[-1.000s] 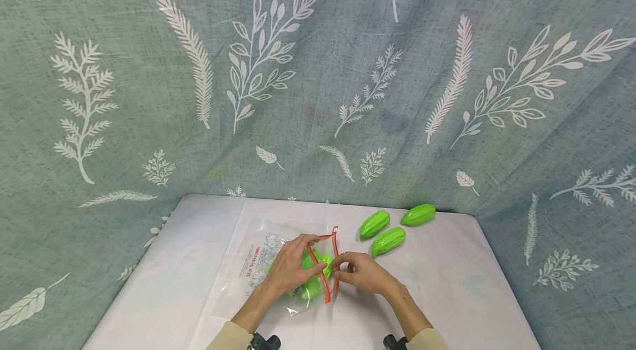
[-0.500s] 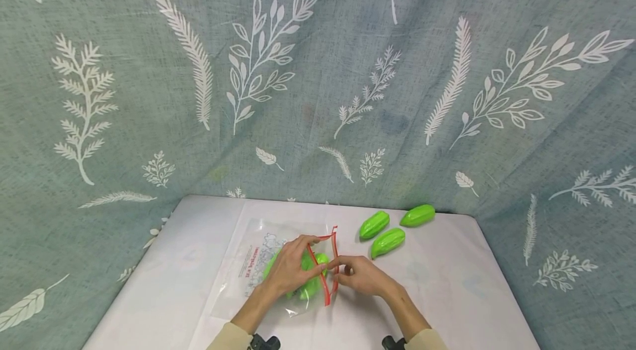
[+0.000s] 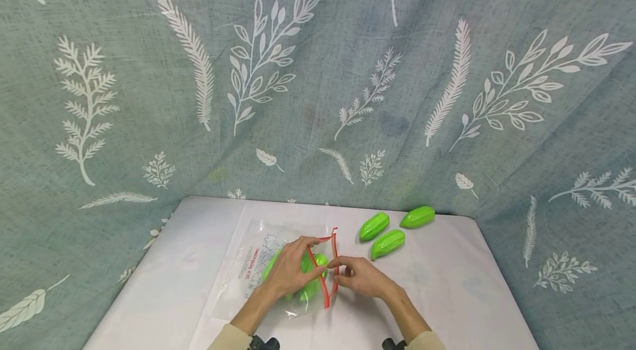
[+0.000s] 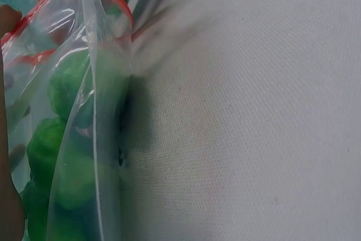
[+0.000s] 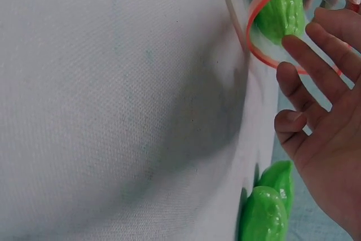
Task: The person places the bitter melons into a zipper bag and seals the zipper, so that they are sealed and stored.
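Note:
A clear zip bag (image 3: 229,296) with a red-edged mouth lies on the table, its opening toward the right. Inside it are several bright green, ribbed, tapered vegetable-like pieces (image 4: 53,145), blurred by the plastic. My left hand (image 3: 290,268) lies over the bag and holds the mouth's near-side edge between spread thumb and fingers. At the mouth, one green piece (image 5: 276,15) sits just within the red rim. My right hand (image 3: 365,275) has its loosely extended fingers (image 5: 316,63) at the opening, reaching that piece's end; whether they touch it is hard to tell.
Three more green ribbed pieces lie toward the back right: one at the left (image 3: 375,226), one nearer (image 3: 388,244), one farther right (image 3: 418,217). A white cloth covers the table (image 3: 447,284). Behind it hangs a leaf-patterned curtain (image 3: 308,162).
The green piece at the mouth has gone further left into the bag. My right fingers have followed it to the rim and loosened from it. The left hand has stayed put.

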{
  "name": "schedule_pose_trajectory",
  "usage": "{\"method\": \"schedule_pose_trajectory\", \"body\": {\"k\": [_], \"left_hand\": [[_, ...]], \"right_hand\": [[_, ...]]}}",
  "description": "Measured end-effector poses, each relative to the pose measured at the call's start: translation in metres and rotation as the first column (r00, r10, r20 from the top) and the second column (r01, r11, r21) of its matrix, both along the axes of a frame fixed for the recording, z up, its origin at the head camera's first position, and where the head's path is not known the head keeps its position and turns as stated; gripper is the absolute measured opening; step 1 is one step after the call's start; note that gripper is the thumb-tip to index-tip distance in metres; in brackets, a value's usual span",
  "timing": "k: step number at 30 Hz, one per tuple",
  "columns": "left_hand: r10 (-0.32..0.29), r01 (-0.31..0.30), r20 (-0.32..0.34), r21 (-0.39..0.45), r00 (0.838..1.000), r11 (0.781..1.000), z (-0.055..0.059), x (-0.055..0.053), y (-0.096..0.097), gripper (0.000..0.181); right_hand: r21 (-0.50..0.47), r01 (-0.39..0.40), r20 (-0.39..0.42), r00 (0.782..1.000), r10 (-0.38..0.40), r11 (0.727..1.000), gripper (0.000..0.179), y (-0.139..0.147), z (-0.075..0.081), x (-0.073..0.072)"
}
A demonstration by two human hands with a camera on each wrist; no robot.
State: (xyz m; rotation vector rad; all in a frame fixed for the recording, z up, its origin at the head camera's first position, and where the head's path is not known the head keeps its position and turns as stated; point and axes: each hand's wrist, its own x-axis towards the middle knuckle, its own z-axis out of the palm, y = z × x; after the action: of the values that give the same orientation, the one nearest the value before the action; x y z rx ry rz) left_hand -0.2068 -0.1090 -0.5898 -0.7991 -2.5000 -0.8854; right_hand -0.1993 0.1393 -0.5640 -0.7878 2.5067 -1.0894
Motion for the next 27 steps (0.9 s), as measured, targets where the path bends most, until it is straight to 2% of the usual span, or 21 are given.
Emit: {"method": "schedule_pose_trajectory", "body": {"k": [11,21,27], "left_hand": [[-0.004,0.004,-0.042,0.004,0.999,1.0,-0.002,-0.001,0.0,0.064],[-0.005,0.005,-0.041,0.008,0.999,1.0,-0.003,0.0,0.001,0.065],[-0.01,0.011,-0.048,0.017,0.999,1.0,-0.003,-0.001,0.001,0.065]], "right_hand": [[-0.016,0.002,0.008,1.0,-0.002,1.0,0.031,0.002,0.0,-0.001],[-0.038,0.017,-0.013,1.0,-0.018,0.999,0.033,0.009,-0.002,-0.002],[-0.037,0.026,-0.076,0.997,-0.028,0.999,0.034,0.016,0.002,-0.002]]}}
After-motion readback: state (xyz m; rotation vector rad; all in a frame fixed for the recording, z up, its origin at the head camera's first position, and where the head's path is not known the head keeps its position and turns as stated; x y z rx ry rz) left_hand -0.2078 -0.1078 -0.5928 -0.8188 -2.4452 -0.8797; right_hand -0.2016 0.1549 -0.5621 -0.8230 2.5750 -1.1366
